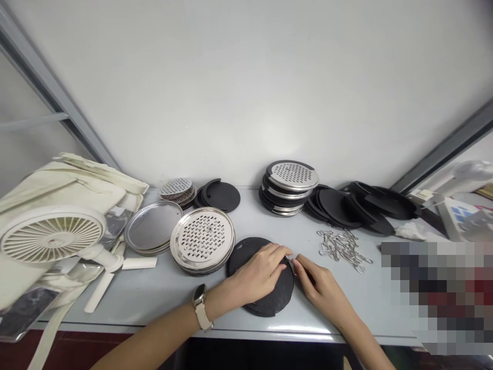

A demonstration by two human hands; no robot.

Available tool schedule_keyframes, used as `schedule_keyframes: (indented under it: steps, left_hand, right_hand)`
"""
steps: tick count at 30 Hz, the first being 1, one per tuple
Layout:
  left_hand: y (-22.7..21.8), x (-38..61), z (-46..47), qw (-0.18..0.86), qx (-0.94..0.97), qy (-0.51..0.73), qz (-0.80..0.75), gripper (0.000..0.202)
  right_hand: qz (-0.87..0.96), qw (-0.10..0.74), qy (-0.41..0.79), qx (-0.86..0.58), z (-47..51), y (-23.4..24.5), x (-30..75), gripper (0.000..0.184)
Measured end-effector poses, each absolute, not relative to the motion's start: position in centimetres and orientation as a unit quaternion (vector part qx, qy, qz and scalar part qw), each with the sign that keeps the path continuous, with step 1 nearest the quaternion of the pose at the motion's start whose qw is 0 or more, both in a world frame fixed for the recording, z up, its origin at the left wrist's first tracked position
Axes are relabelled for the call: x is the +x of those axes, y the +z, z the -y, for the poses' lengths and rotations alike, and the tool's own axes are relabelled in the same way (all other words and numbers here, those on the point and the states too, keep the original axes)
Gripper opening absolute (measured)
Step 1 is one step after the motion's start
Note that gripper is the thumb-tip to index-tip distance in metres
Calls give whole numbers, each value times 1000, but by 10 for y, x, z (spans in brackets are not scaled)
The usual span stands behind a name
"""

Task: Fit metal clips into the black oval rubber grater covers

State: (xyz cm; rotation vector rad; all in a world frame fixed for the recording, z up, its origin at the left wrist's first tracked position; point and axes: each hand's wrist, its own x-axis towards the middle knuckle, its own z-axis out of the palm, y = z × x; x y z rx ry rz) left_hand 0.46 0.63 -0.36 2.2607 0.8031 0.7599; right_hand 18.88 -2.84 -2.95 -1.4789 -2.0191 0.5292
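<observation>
Head view: right hand pinches wire clip; left hand over black disc, grip unclear.

The left forearm and right forearm are bare, slim and smooth in outline, leading to a bare left hand and a bare right hand with slender fingers. A watch is worn on the left wrist, its face dark and roundish-cornered, its case pale and shiny. The strap is cream and plain, with a small bright piece, probably the buckle, towards the underside
</observation>
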Motion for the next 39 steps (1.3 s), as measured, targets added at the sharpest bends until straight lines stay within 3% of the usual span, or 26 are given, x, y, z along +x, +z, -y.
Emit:
schedule_keyframes:
  steps: [39]
  left_hand:
    - [-3, 5, -7, 272, 879, 258, -296, 26]
  right_hand:
    - [751, 263, 253, -551, 26, -35, 193, 31]
